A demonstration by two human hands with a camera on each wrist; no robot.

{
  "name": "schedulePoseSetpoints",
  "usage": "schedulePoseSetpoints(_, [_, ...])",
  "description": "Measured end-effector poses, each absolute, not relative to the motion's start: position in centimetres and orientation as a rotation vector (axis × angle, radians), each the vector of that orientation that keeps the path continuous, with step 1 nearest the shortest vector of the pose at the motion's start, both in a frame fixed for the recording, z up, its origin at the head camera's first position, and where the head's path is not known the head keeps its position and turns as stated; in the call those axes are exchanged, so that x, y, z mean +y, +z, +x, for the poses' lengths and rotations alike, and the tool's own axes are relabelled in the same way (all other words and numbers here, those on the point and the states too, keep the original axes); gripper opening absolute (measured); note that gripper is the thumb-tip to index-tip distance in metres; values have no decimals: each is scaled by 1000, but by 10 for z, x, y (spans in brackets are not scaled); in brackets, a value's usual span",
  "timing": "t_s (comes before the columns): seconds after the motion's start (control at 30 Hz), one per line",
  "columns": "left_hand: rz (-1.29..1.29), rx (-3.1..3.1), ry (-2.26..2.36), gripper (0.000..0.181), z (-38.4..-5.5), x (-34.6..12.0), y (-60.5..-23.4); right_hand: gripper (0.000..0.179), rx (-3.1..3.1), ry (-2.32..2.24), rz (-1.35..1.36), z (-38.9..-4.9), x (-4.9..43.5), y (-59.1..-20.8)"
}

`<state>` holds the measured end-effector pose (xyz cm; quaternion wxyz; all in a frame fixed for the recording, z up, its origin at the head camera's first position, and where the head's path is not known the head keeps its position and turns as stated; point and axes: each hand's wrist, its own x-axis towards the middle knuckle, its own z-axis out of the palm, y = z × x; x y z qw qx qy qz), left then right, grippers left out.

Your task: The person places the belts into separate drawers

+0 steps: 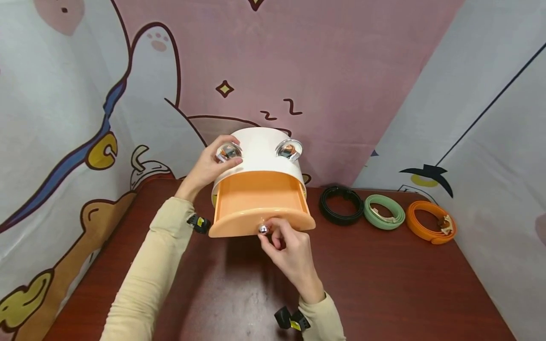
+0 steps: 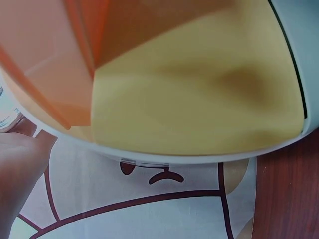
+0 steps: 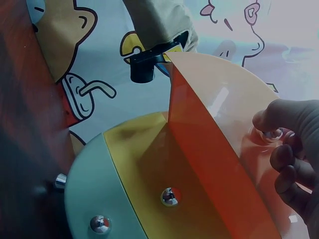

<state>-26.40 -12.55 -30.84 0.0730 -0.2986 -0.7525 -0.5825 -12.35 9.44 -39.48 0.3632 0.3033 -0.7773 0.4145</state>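
A rounded white cabinet (image 1: 259, 137) has its orange drawer (image 1: 260, 189) pulled out, and the inside shows bare. My right hand (image 1: 292, 251) pinches the silver ball knob (image 1: 263, 229) on the drawer front between thumb and fingers. On the cabinet's top left, my left hand (image 1: 209, 163) grips a shiny clear dome (image 1: 230, 150) with thumb and fingers on either side. A matching dome (image 1: 290, 149) sits at the top right. Below the orange drawer, the right wrist view shows a yellow drawer front (image 3: 144, 164) and a green one (image 3: 89, 174), each with a silver knob.
To the cabinet's right on the dark red table (image 1: 384, 284) lie a coiled black belt (image 1: 328, 213), a coiled green belt (image 1: 371, 215) and a coiled orange belt (image 1: 420, 232). A cartoon-printed cloth (image 1: 332, 71) hangs behind and at both sides.
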Motion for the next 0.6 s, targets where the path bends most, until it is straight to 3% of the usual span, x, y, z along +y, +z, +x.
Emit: schedulePoseSetpoints(0.6, [-886, -2241, -1780, 37, -265, -125, -309, 22, -2004, 1027, 833, -110, 94, -399])
